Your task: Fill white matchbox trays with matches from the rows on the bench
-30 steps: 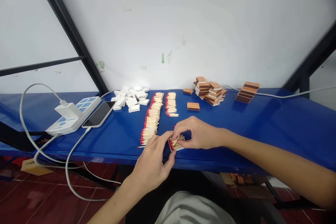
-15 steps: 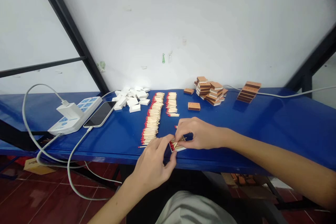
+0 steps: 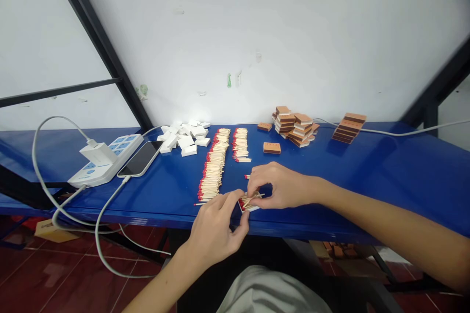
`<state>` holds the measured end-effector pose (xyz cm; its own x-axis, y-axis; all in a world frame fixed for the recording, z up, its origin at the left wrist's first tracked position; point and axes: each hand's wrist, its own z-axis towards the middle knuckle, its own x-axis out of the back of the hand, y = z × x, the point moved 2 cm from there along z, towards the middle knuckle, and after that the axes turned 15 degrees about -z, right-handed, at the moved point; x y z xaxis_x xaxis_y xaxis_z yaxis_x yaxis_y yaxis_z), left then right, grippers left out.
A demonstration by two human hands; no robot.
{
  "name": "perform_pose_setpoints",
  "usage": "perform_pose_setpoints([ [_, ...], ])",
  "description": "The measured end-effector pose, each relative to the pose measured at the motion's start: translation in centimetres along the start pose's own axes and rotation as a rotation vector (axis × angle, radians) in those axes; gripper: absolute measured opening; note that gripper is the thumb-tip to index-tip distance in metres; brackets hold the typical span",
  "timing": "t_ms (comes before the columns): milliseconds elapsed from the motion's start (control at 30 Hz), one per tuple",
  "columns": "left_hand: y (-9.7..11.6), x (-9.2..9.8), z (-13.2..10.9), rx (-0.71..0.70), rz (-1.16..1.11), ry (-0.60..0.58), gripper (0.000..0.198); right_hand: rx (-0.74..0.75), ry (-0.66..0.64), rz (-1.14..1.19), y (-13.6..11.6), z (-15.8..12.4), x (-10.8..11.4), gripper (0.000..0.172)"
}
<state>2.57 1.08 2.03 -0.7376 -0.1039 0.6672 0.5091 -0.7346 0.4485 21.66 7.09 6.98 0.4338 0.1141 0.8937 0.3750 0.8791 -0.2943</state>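
Near the front edge of the blue table, my left hand (image 3: 217,222) grips the end of a small white matchbox tray (image 3: 253,209) between thumb and fingers. Red-tipped matches (image 3: 245,202) lie inside the tray, heads toward my left hand. Over the tray, my right hand (image 3: 276,187) has its thumb and fingers pinched on matches at the tray's opening; how many is hidden. A loose match (image 3: 247,176) shows just beyond the right fingers. Beyond my left hand stretches a long row of matches (image 3: 213,166), with a shorter row of matches (image 3: 240,144) beside it.
White trays (image 3: 186,137) are heaped at the back left. Brown matchboxes (image 3: 301,129) stand piled at the back, with a single matchbox (image 3: 271,148) before them and flat sleeves (image 3: 349,127) to the right. A phone (image 3: 140,159) and power strip (image 3: 106,160) with cables lie left.
My right fingers have shifted slightly to the right over the tray, and more of the matches inside shows. My left hand keeps its hold on the tray.
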Motion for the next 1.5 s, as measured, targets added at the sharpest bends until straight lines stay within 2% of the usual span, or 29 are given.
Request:
perform_pose_setpoints([
  [133, 0.2, 0.0, 0.3, -0.020, 0.015, -0.007, 0.028, -0.039, -0.024, -0.036, 0.2, 0.0, 1.0, 0.008],
  [300, 0.2, 0.2, 0.1, -0.019, -0.003, -0.053, 0.021, -0.111, -0.129, -0.136, 0.8, -0.1, 2.2, 0.009],
  [500, 0.2, 0.3, 0.1, -0.029, -0.026, -0.074, 0.024, -0.158, -0.255, -0.034, 1.1, -0.2, 1.9, 0.007],
  [733, 0.1, 0.2, -0.1, -0.043, -0.011, -0.084, 0.022, -0.196, -0.222, 0.002, 1.5, 0.0, 1.5, 0.009],
  [1033, 0.2, 0.1, -0.1, -0.057, 0.053, -0.131, 0.028, -0.202, -0.216, 0.053, 1.6, 0.0, 1.2, 0.021],
  [1233, 0.3, 0.1, -0.1, -0.049, 0.060, -0.150, 0.028, -0.188, -0.223, 0.026, 1.6, 0.0, 1.1, 0.015],
  [1333, 0.3, 0.1, 0.0, -0.051, 0.056, -0.129, 0.027, -0.228, -0.181, -0.041, 1.8, 0.0, 1.2, 0.019],
  [1500, 0.4, 0.0, 0.1, -0.022, 0.055, -0.138, 0.015, -0.341, -0.159, -0.384, 2.2, 0.2, 1.5, 0.032],
])
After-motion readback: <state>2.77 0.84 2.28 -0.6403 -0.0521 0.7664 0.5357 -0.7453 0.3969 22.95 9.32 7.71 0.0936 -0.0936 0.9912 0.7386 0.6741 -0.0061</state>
